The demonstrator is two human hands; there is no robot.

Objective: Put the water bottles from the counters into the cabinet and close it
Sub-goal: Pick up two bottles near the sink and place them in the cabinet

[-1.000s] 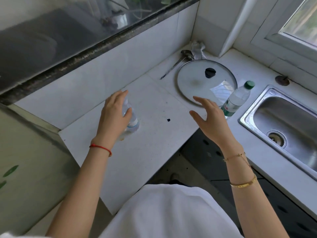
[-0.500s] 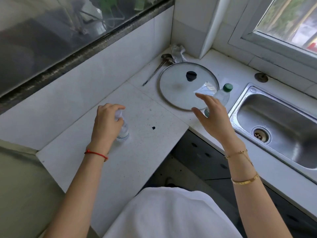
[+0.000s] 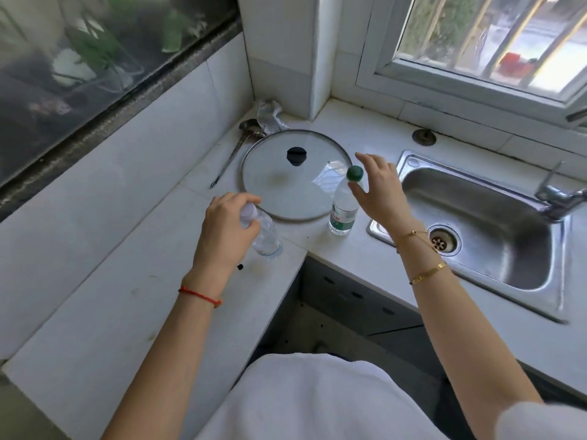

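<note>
My left hand is closed around the top of a small clear bottle with a white cap, held tilted just above the white counter near its inner corner. A second clear bottle with a green cap and green label stands upright on the counter between the glass lid and the sink. My right hand is spread open right beside its neck, thumb and fingers on either side of the cap, not closed on it. No cabinet interior is in sight.
A round glass pan lid lies flat behind the bottles, with a metal ladle and crumpled plastic in the corner. A steel sink and tap sit to the right. Dark cabinet fronts run below the counter.
My left hand closed on the white-capped bottle and carried it right toward the counter's corner. My right hand reached forward to the green-capped bottle's neck. The view tilted up.
</note>
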